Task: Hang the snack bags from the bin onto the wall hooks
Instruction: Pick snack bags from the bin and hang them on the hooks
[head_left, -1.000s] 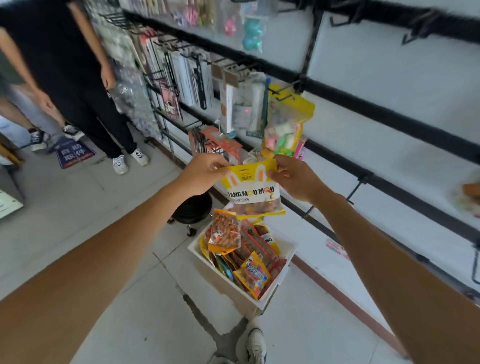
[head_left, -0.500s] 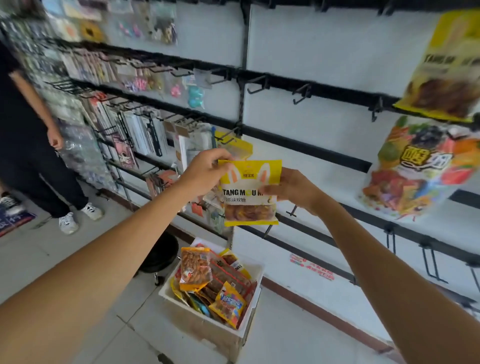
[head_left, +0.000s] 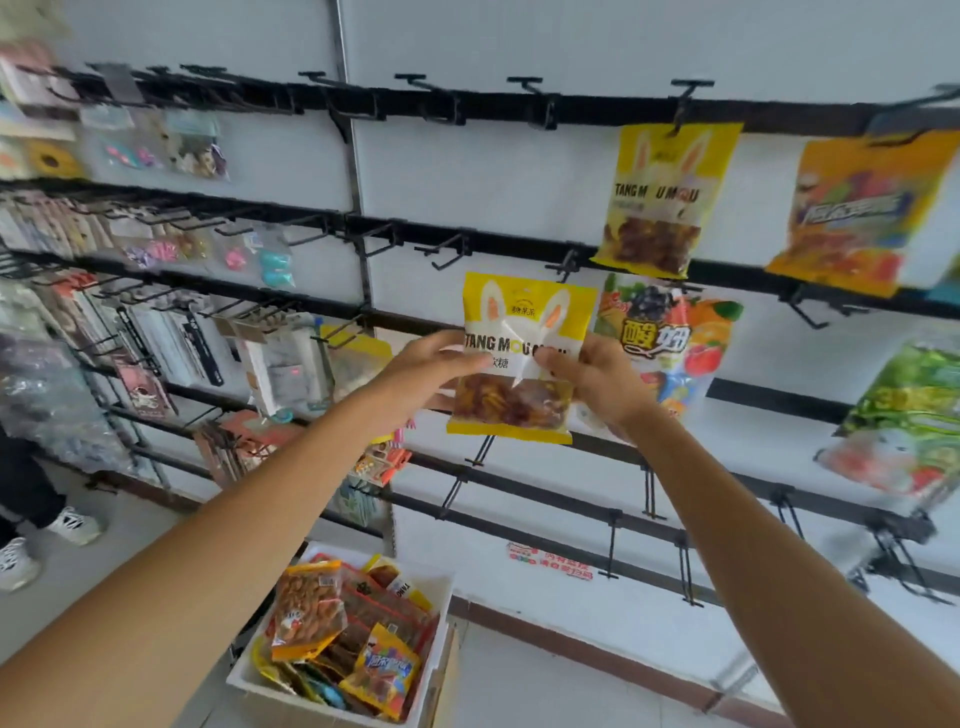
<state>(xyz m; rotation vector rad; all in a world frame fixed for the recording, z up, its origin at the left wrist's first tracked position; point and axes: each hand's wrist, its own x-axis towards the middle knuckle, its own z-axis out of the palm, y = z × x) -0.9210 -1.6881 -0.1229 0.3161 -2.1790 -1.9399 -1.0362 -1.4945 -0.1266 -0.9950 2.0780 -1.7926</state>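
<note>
A yellow and white snack bag (head_left: 524, 317) with rabbit ears printed on it is held up in front of the wall. My left hand (head_left: 415, 371) grips its left edge and my right hand (head_left: 597, 382) grips its right edge. The bag's top is just below an empty black hook (head_left: 569, 265) on the middle rail. A matching yellow bag (head_left: 657, 202) hangs from a hook on the top rail, up and to the right. The white bin (head_left: 426, 691) stands on the floor below, with several snack bags in it.
More snack bags hang to the right: a fruit-printed one (head_left: 670, 332) behind my right hand, an orange one (head_left: 852, 208) and a green one (head_left: 909, 415). Empty hooks (head_left: 447, 249) line the rails. Stationery fills the racks at the left. A person's shoes (head_left: 72, 525) are at the far left.
The view has tilted up and turned right along the wall. Both hands have raised the yellow bag from beside the bin up to the middle rail.
</note>
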